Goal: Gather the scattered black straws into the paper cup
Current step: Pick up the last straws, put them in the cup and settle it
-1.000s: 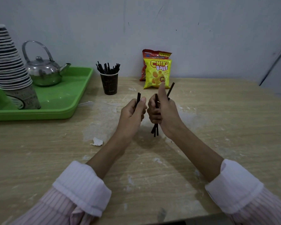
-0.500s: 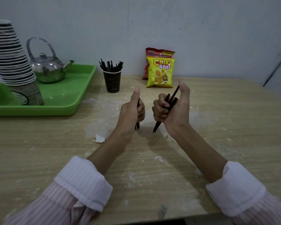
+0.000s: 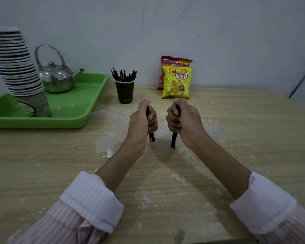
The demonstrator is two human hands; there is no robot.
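Observation:
My left hand (image 3: 142,122) grips a small bunch of black straws (image 3: 151,136) upright in its fist, their lower ends on or just above the table. My right hand (image 3: 184,122) grips another bunch of black straws (image 3: 174,140) the same way, thumb on top. The two fists stand side by side at the table's middle. Behind them, a dark paper cup (image 3: 124,93) holds several black straws (image 3: 123,76) sticking out of its rim. No loose straws show on the table.
A green tray (image 3: 74,110) at the left carries a tall leaning stack of paper cups (image 3: 16,67) and a metal kettle (image 3: 55,78). Two snack bags (image 3: 176,81) lean on the wall behind the hands. A paper scrap (image 3: 109,153) lies near my left wrist.
Both fists have turned their straws upright and lowered them until the ends point at the table. The right hand's straws no longer stick out above its thumb.

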